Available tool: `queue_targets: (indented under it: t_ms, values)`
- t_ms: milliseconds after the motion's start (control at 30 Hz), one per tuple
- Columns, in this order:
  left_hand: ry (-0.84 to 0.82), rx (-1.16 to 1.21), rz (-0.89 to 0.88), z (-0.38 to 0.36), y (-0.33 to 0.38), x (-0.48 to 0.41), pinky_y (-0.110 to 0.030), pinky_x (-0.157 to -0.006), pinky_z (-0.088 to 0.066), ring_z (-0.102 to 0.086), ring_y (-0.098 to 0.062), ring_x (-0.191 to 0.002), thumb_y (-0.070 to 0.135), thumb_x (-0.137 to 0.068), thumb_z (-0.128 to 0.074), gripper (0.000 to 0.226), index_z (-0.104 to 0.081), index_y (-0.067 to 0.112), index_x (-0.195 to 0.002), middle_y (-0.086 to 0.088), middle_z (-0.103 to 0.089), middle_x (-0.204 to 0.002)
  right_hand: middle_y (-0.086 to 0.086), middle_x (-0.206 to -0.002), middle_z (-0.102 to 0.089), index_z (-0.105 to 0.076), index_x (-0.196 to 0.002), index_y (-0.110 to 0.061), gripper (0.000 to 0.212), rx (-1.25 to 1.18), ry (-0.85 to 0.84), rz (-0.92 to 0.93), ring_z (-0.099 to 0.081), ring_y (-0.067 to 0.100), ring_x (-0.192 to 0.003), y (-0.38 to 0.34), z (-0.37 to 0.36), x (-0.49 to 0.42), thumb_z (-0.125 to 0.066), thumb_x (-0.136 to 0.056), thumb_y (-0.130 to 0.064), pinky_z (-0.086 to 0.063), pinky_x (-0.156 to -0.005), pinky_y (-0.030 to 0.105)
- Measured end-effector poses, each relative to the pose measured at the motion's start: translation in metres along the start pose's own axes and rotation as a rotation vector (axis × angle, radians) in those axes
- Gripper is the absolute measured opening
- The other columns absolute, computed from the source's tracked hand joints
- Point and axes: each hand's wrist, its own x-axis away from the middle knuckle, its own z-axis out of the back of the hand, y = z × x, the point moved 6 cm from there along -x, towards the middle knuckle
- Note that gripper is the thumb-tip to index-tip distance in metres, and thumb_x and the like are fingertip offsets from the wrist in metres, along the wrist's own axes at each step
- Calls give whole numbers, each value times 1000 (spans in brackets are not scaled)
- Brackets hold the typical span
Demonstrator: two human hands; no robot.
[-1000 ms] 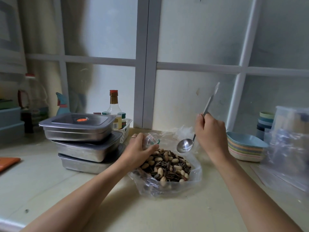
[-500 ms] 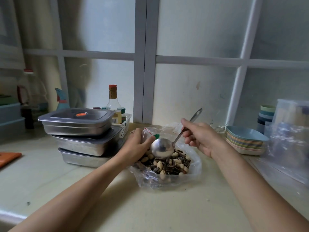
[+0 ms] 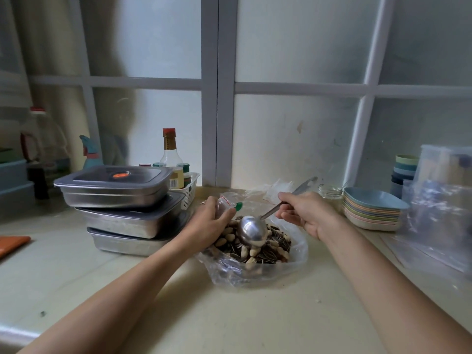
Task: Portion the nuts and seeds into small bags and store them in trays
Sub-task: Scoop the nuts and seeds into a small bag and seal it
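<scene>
A clear plastic bag [image 3: 258,273] lies open on the counter, full of mixed nuts and sunflower seeds [image 3: 274,249]. My left hand [image 3: 208,226] grips a small zip bag [image 3: 226,204] with a green tab at the big bag's left rim. My right hand [image 3: 306,213] holds a metal spoon [image 3: 252,232] by its handle; the spoon's bowl, back side up, presses into the nuts. Three lidded steel trays [image 3: 122,208] are stacked to the left.
A white basket with bottles [image 3: 187,186] stands behind the trays. A stack of pastel dishes [image 3: 373,209], a small glass jar [image 3: 329,191], stacked cups [image 3: 404,169] and clear plastic bags [image 3: 439,213] are at the right. An orange item [image 3: 11,244] lies at the left edge.
My right hand lowered the spoon from upright above the bag and tipped its bowl down into the nuts. My left hand kept holding the small bag.
</scene>
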Motion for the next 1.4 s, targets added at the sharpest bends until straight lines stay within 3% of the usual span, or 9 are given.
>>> queue_targets:
  t_ms: [167, 333, 600, 867, 1200, 1400]
  values:
    - [-29, -18, -18, -2, 1, 2, -45, -89, -55, -62, -22, -96, 51, -100, -55, 31, -53, 21, -104, -2, -64, -103, 6, -55, -68, -64, -83, 3, 33, 117, 58, 184, -68, 16, -51, -9, 10, -3, -66, -101, -24, -52, -47, 19]
    - [-44, -2, -17, -3, 0, 1, -44, -91, -55, -62, -18, -98, 52, -100, -55, 30, -53, 23, -105, 0, -64, -106, 4, -58, -63, -63, -87, 1, 31, 90, -30, 305, -65, 17, -49, -14, -5, 4, -63, -102, -26, -49, -44, 21]
    - [-45, 10, -26, -4, -2, -2, -46, -93, -54, -63, -18, -99, 52, -100, -57, 31, -55, 21, -105, 1, -66, -106, 7, -60, -62, -58, -92, -3, 27, 53, -195, 367, -63, 20, -45, -16, -26, 10, -63, -101, -28, -47, -39, 23]
    - [-48, 0, -48, -6, -1, 0, -41, -87, -55, -63, -19, -96, 51, -100, -56, 29, -53, 22, -101, 1, -65, -102, 7, -64, -62, -59, -93, -2, 30, 122, -98, 394, -61, 19, -44, -17, 2, -3, -65, -101, -31, -44, -39, 24]
    - [-51, -41, -71, -8, 2, 0, -25, -68, -45, -59, -10, -87, 49, -100, -57, 27, -51, 23, -100, 3, -63, -100, 15, -57, -58, -64, -92, 2, 34, 178, -373, 529, -58, 25, -36, -23, -31, 18, -65, -97, -32, -41, -34, 25]
    - [-50, -30, -72, -7, 3, 0, -23, -68, -45, -59, -8, -88, 49, -100, -57, 29, -52, 21, -104, 4, -63, -101, 21, -65, -63, -59, -95, 8, 35, 296, -472, 504, -65, 29, -43, -27, -28, 21, -63, -100, -27, -48, -36, 28]
